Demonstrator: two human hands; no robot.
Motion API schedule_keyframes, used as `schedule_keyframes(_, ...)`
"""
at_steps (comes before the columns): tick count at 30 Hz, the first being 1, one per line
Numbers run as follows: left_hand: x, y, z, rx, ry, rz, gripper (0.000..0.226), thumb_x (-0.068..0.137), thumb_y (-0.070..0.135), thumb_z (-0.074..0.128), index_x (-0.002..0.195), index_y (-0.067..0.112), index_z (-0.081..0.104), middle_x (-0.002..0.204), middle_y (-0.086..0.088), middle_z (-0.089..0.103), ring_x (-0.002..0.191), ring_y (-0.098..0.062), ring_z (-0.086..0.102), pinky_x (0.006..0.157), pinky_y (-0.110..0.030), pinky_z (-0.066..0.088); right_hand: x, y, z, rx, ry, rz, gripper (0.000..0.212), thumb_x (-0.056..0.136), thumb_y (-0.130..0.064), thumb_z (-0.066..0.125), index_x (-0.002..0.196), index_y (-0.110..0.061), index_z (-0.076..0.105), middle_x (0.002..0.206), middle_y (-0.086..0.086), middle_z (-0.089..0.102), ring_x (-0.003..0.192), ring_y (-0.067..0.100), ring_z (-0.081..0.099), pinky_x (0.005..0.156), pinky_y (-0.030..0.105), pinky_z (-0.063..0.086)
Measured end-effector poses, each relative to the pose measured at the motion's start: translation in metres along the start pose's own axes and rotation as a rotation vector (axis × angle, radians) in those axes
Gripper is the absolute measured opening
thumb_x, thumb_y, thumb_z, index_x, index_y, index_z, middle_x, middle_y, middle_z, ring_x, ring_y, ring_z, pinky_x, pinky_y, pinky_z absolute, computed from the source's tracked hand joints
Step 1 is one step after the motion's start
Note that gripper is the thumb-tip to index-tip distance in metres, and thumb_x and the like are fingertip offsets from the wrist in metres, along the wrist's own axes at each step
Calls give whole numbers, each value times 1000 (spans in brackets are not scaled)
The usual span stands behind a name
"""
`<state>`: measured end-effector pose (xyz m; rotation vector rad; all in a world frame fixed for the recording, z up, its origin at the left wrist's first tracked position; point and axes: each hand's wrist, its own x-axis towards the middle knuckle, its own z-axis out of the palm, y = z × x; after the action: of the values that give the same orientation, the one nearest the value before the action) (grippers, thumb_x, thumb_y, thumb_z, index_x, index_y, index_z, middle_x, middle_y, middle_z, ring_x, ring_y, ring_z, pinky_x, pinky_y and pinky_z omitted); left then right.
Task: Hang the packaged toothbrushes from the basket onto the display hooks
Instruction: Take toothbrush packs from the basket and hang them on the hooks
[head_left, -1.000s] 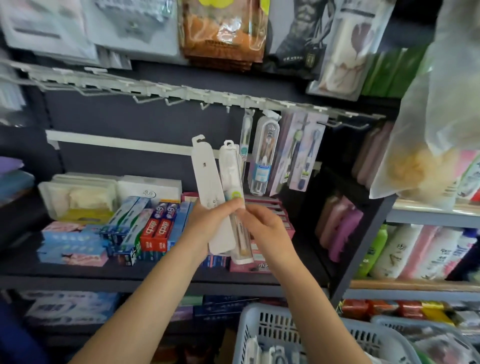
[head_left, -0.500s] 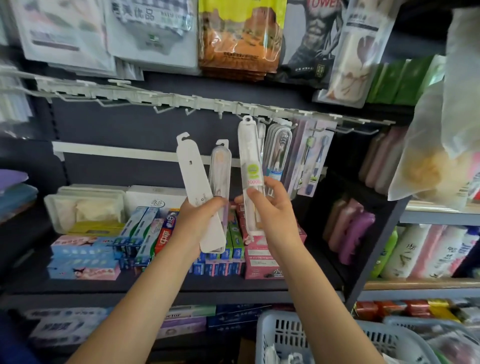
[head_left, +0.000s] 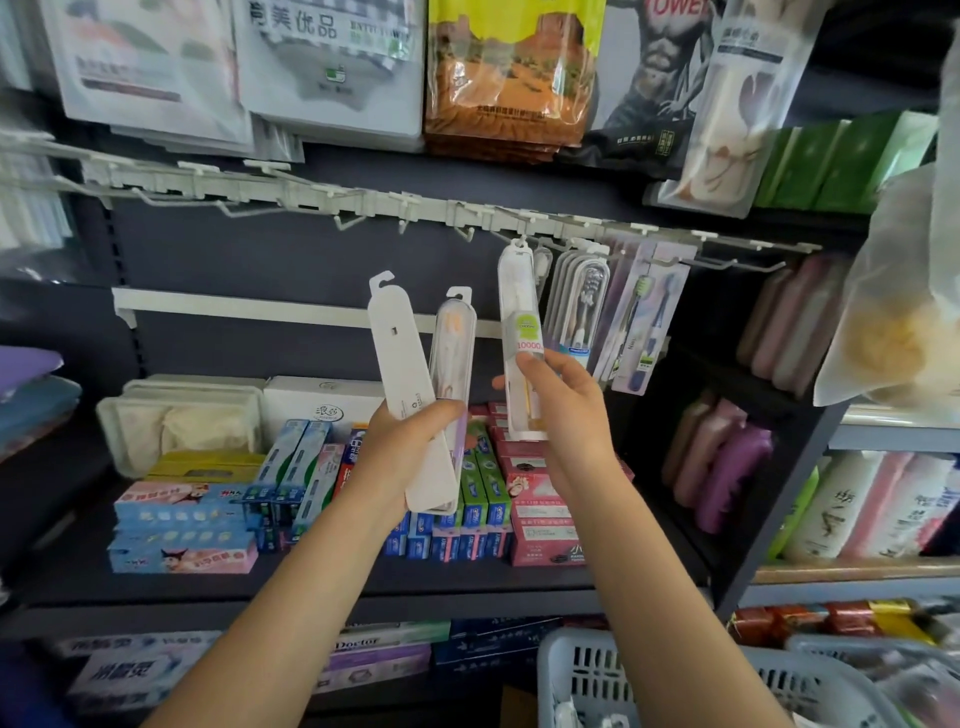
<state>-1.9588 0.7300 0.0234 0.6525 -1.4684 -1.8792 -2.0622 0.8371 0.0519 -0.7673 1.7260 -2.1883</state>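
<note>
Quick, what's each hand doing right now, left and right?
Left hand: grips two packaged toothbrushes, held upright below the hooks.
Right hand: pinches one toothbrush pack, its top at a display hook.

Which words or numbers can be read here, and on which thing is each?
"10000": green-labelled toothbrush pack in the right hand.
"Doctor": box on the bottom shelf.
"OWE", cut off: poster up top.
Chinese characters: top white pack.
Toothpaste boxes: too blurred.
</note>
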Motion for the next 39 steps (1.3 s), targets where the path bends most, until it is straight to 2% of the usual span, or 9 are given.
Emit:
schedule_keyframes(3, 2, 2, 1, -3, -11, 6, 21, 89, 20, 74, 106, 14, 64, 85, -7, 64, 75, -22, 65, 62, -31, 55, 4, 11, 1, -70, 70, 18, 30, 97, -35, 66, 118, -13, 65, 92, -7, 72, 77, 0, 68, 63, 15, 50)
schedule_keyframes(6, 2, 1, 1, -28, -10, 5, 15, 90, 19, 72, 101, 18, 61, 85, -5, 61, 75, -19, 62, 60, -29, 51, 3, 35, 0, -155, 118, 51, 38, 96, -40, 65, 122, -12, 60, 102, -4, 66, 86, 7, 64, 67, 21, 47)
schedule_keyframes(13, 9, -4, -2, -43, 19, -7, 16, 91, 20, 72, 90, 24, 56, 87, -5, 60, 77, -19, 59, 68, -32, 51, 8, 66, 5, 4, 152, 217, 32, 96, -29, 69, 120, -12, 55, 98, 7, 72, 70, 16, 70, 65, 29, 57)
schedule_keyframes(16, 11, -3, -3, -55, 6, -15, 14, 91, 19, 72, 90, 23, 58, 86, -5, 61, 78, -20, 60, 69, -32, 52, 23, 64, 13, 8, 172, 227, 37, 94, -35, 71, 117, -12, 55, 94, 11, 71, 63, 18, 63, 56, 29, 51)
schedule_keyframes(24, 15, -3, -5, -78, -32, -90, 19, 89, 22, 73, 104, 19, 61, 92, -9, 63, 85, -25, 63, 72, -37, 55, 34, 59, 21, 49, 222, 317, 53, 87, -40, 78, 118, -11, 47, 99, 13, 71, 71, 25, 70, 68, 38, 61)
schedule_keyframes(28, 19, -7, -4, -14, -30, -59, 11, 91, 17, 71, 94, 20, 61, 85, -8, 62, 77, -23, 61, 69, -34, 52, 15, 52, 13, 46, 110, 278, 36, 96, -31, 69, 119, -6, 56, 93, 13, 72, 70, 23, 74, 65, 32, 61)
schedule_keyframes(33, 15, -11, -4, -1, -137, -78, 22, 89, 18, 71, 109, 16, 63, 85, -11, 65, 72, -22, 66, 55, -31, 55, -3, 40, 16, -78, -157, 140, 33, 97, -46, 59, 111, -20, 74, 109, 4, 76, 109, 25, 69, 105, 51, 50)
schedule_keyframes(35, 12, -12, -6, -26, -216, -108, 36, 81, 22, 75, 113, 13, 63, 81, -10, 65, 64, -19, 67, 51, -28, 54, -8, 35, 13, -57, -242, 108, 29, 102, -37, 56, 115, -18, 73, 112, 6, 76, 112, 23, 69, 107, 46, 49)
schedule_keyframes(39, 5, -11, -7, -47, -314, -137, 38, 70, 26, 73, 104, 14, 65, 72, -6, 65, 60, -16, 65, 52, -27, 52, -18, 31, 8, -34, -315, 78, 28, 99, -35, 59, 110, -15, 75, 112, 15, 75, 109, 31, 69, 102, 43, 52)
